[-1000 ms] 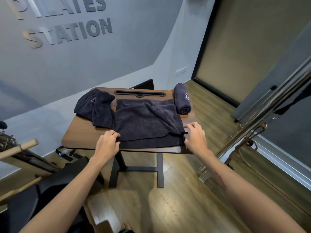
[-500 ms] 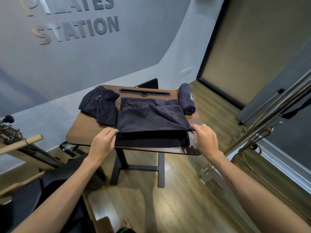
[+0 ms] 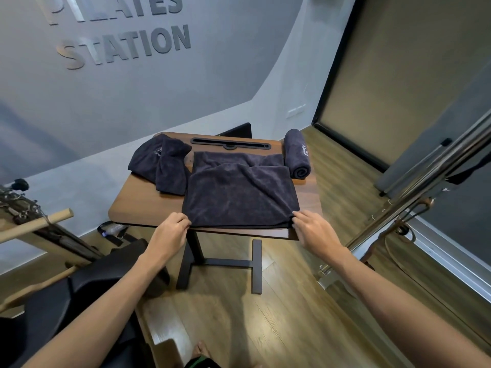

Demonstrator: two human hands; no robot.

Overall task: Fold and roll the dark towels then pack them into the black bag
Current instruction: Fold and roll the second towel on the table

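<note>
Dark charcoal terry towel (image 3: pixel 239 192) lies folded on my small walnut-brown wooden table (image 3: pixel 138 211), its near hem running along the table's front edge. My left hand (image 3: pixel 168 233) pinches the near-left corner of that hem, fingers curled over the cloth, forearm reaching in from the lower left. My right hand (image 3: pixel 314 229) pinches the near-right corner likewise, thumb and fingertips closed on the fabric, arm stretched in from the lower right. Both corners sit right at the table's lip.

Beyond the folded towel, a rumpled dark towel (image 3: pixel 159 166) lies on the far-left part of the table, overlapping the folded one's left side. A tightly rolled dark towel (image 3: pixel 297 155) rests at the far-right edge, just beside the folded towel's far corner. Bare wood shows at the near-left of the tabletop and in a narrow strip along the right side. A black slot (image 3: pixel 230 146) runs along the far edge.
</note>
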